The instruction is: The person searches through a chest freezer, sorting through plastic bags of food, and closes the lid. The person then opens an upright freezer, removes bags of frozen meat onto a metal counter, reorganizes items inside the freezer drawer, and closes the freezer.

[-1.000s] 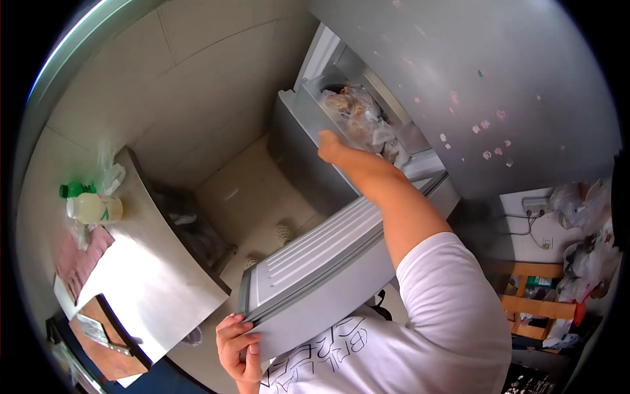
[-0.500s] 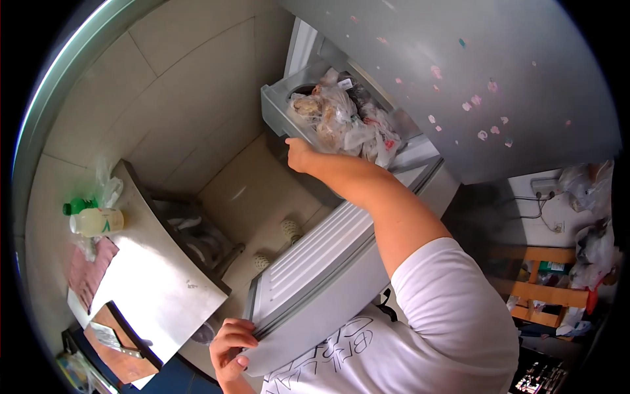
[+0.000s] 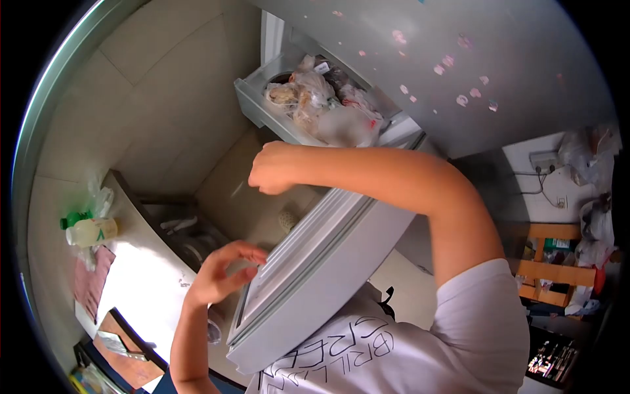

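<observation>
My right hand (image 3: 273, 168) hangs just in front of a clear freezer drawer (image 3: 252, 108), apart from it. Its fingers are curled in, and nothing shows in them. Several plastic bags of food (image 3: 315, 98) fill the pulled-out drawer. Lower left, my left hand (image 3: 226, 270) is open, fingers spread, with the fingertips close to the edge of the open freezer door (image 3: 315, 289). That door stands between my body and the drawer, its ridged white inner side facing the drawer.
A grey upper fridge door (image 3: 394, 46) with pink stickers stands beyond the drawer. On the left, a white counter (image 3: 147, 272) bears a bottle (image 3: 92, 232), a pink cloth (image 3: 94, 279) and a knife (image 3: 121, 345) on a cutting board (image 3: 131, 368). Wooden shelving (image 3: 554, 270) is at right.
My right hand has let go of the drawer's front edge and drawn back from it. My left hand has come off the freezer door's edge and opened. The view has shifted.
</observation>
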### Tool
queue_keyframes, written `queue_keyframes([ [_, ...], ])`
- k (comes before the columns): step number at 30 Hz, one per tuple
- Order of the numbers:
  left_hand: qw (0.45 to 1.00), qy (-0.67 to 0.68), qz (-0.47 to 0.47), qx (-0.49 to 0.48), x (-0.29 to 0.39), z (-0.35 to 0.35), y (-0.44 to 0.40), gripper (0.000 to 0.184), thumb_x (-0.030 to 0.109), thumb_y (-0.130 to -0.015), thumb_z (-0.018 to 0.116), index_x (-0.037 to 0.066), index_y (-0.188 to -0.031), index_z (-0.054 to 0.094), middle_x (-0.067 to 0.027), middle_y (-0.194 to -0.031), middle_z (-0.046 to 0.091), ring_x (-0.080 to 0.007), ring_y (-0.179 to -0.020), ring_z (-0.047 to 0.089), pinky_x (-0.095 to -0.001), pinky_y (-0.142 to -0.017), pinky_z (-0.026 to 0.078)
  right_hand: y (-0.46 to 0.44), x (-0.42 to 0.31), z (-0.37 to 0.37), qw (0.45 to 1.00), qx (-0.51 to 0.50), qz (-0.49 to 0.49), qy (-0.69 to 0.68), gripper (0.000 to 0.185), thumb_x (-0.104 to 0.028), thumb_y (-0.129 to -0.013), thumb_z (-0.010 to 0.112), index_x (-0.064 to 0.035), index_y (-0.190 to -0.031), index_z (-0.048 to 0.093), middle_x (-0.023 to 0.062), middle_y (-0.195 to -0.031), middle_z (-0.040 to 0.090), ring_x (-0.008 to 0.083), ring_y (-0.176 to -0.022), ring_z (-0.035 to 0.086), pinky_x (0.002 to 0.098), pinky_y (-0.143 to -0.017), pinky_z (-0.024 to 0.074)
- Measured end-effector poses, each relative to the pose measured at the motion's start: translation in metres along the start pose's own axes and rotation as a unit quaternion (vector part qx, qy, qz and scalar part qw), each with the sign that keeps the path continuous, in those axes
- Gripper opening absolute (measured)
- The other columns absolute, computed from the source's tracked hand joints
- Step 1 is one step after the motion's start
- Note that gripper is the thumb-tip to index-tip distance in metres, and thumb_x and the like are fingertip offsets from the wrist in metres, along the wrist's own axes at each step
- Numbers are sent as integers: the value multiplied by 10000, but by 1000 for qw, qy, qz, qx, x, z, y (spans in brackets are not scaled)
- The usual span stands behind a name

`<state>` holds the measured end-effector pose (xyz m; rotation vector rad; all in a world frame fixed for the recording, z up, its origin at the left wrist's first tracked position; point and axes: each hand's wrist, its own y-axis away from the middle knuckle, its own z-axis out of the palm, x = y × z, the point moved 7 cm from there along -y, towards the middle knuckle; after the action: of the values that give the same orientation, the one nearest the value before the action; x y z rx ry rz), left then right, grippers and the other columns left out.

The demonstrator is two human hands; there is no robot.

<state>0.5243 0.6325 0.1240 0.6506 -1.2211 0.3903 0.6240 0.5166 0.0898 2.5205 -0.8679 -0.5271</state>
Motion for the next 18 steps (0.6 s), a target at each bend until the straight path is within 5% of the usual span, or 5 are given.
queue_keyframes([
  [5, 987, 107, -110, -52, -22, -4, -34, 279, 87, -824, 534, -7, -1086, 524, -67, -935, 580, -148, -905, 548, -276, -817, 426, 142, -48, -58, 942, 300, -30, -148, 64, -126, -785, 577, -90, -832, 598, 46, -817, 616, 206, -795, 587, 341, -682, 450],
  [9, 973, 155, -172, 17, -32, -14, -86, 404, 283, -855, 556, 38, -1166, 474, -70, -979, 545, -153, -890, 542, -296, -807, 453, 208, -40, -42, 876, 461, 35, -141, 118, -80, -738, 618, -79, -853, 596, 22, -760, 596, 190, -785, 585, 344, -715, 453],
  [15, 941, 156, -219, 204, -77, -36, -206, 767, 508, -744, 634, 34, -1276, 350, -151, -1237, 376, -280, -1149, 413, -433, -876, 449, 223, -42, -15, 882, 442, 25, -161, 243, -84, -690, 652, -67, -924, 589, 51, -960, 562, 217, -858, 570, 355, -773, 451],
  [18, 918, 149, -259, 259, -102, -35, -247, 751, 509, -755, 607, 44, -1288, 355, -164, -1238, 438, -267, -1156, 442, -466, -890, 431, 224, -40, -15, 887, 426, 27, -177, 230, -114, -700, 647, -71, -919, 590, 52, -928, 558, 208, -840, 570, 345, -776, 449],
])
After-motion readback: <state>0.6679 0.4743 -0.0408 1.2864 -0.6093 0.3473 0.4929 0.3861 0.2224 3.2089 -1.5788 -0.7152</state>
